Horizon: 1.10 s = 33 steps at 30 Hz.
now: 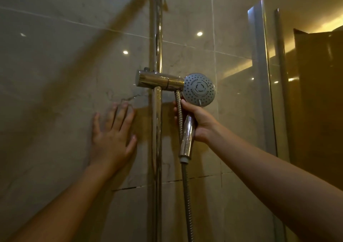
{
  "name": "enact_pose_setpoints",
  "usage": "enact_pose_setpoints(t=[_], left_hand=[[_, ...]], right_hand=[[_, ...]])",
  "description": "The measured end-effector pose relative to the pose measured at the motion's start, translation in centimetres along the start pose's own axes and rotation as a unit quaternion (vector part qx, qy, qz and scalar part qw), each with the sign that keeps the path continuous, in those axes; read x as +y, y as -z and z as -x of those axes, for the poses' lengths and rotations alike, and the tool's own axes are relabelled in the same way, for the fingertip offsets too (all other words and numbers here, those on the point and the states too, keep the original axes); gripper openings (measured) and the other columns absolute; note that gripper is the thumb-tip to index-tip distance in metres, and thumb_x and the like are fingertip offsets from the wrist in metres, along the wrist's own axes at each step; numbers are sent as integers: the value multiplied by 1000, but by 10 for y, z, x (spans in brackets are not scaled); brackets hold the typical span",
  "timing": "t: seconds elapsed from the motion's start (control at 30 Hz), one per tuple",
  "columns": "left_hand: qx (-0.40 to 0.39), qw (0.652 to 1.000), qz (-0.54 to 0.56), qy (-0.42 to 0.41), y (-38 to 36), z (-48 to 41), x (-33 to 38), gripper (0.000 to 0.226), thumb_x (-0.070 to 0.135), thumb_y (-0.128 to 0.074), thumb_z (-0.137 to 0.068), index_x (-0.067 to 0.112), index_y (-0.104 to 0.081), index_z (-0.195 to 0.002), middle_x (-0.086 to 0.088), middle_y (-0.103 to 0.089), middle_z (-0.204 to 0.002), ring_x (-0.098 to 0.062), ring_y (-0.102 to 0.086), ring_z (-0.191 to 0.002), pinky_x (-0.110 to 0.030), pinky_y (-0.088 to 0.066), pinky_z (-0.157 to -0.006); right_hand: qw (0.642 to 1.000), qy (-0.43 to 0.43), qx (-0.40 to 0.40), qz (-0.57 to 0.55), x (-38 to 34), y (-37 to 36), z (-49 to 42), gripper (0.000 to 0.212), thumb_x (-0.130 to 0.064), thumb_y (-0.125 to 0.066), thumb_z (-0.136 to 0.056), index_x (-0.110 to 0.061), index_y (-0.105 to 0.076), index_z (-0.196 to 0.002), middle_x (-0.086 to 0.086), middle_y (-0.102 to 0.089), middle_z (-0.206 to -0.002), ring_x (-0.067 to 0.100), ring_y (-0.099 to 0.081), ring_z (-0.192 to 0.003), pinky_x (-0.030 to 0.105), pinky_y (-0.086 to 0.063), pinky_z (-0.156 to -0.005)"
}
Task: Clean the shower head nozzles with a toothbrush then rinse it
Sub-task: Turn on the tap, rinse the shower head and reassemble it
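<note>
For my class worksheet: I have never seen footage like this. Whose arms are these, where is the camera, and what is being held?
There is no machine here. One camera worn on a person's head looks forward, so the two bare arms are the wearer's own. The right hand grips the chrome handle of the shower head. Its nozzle face is turned toward the camera, beside the holder on the upright rail. A metal hose hangs from the handle. The left hand lies flat, fingers spread, against the tiled wall and holds nothing. A metal-edged glass panel stands at the right. No toothbrush is in view.
</note>
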<state>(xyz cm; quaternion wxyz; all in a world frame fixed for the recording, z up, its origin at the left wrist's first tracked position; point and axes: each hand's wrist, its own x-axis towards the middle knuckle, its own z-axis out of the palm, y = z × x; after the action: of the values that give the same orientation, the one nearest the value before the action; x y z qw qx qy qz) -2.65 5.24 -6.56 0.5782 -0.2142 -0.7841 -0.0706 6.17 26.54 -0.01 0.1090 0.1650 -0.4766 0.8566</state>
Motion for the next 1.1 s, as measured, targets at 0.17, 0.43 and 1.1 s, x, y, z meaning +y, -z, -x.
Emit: enact_pose_setpoints(t=[0.17, 0.43, 1.1], left_hand=[[3, 1000, -4, -1, 0, -1, -1, 72, 47, -27, -82, 21, -12, -147, -2, -6, -157, -19, 1, -144, -55, -2, -113], [12, 1000, -3, -1, -1, -1, -1, 71, 47, -30, -81, 22, -16, -147, -1, -13, -157, -18, -3, -144, -54, -4, -112], [114, 806, 554, 176, 77, 29, 113, 22, 38, -43, -86, 28, -51, -103, 9, -56, -95, 5, -52, -82, -8, -41, -69]], right_hand=[[999, 40, 22, 16, -10, -3, -11, 17, -16, -65, -84, -4, -66, -96, 7, -71, -82, 14, -65, -67, 22, -55, -61], [991, 66, 61, 100, -36, -7, -16, 25, -18, -69, -81, -7, -65, -102, 6, -70, -78, 17, -67, -65, 29, -56, -52], [995, -14, 99, 9, 10, 41, 154, 38, -18, -69, -79, -4, -63, -114, 3, -69, -78, 11, -61, -65, 20, -52, -60]])
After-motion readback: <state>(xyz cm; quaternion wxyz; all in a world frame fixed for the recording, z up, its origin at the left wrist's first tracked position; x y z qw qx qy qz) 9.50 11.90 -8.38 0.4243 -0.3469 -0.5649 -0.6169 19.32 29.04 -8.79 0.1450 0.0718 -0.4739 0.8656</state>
